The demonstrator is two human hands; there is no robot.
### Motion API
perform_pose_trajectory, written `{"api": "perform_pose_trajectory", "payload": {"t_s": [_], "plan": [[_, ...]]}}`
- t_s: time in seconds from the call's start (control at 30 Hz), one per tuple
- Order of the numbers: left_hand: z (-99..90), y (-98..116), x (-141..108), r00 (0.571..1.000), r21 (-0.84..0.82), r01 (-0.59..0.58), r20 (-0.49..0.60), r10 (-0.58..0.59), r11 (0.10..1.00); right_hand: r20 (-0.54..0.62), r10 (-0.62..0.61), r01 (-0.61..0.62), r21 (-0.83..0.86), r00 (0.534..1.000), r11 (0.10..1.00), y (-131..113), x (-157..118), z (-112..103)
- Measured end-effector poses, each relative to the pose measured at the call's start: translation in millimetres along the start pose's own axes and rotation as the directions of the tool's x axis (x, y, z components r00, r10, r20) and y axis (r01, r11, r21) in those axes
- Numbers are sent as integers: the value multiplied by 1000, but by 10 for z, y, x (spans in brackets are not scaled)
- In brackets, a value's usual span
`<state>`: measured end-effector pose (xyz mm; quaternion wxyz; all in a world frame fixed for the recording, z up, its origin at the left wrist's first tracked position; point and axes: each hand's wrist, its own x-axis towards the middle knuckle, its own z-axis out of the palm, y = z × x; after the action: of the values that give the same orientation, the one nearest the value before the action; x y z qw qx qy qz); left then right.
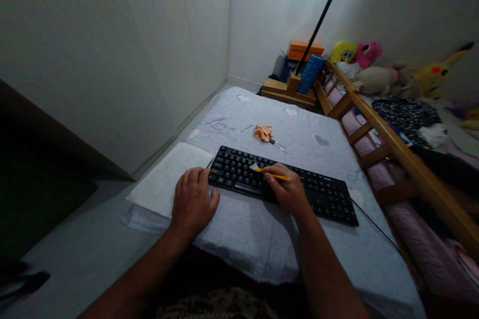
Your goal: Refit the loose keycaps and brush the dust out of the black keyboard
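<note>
A black keyboard (239, 187) lies at a slant on the cloth-covered table (247, 244). My right hand (287, 188) pinches a brush with a yellow handle (280, 177), and its pale bristles touch the keys on the left part of the keyboard. At the keyboard's left end rests my left hand (194, 202), its fingers against the edge and its thumb apart, over a white sheet (160, 179). Beyond the keyboard lie an orange cloth (263, 133), a dark-handled tool with metal wire prongs (280, 146) and a thin small stick (247, 127).
A cable (377, 227) runs from the keyboard's right end over the table edge. Along the right stands a wooden bed rail (396, 149), with plush toys behind it. A lamp pole (322, 17) on a wooden base rises past the far edge. Cabinet doors (149, 50) stand at the left.
</note>
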<state>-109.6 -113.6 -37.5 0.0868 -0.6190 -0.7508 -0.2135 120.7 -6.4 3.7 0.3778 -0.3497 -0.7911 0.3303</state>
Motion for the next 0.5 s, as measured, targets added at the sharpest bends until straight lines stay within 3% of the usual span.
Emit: {"api": "perform_pose_trajectory", "payload": {"t_s": [0.4,0.5], "plan": [[-5,-2,-2,1000,-6,4,5,-4,1000,141,158,-179,157,977,971,-72,-47,-133],[-5,0,3,1000,-5,13,15,-13,1000,120,164,-184,182,979,966,-72,-48,-146]]}}
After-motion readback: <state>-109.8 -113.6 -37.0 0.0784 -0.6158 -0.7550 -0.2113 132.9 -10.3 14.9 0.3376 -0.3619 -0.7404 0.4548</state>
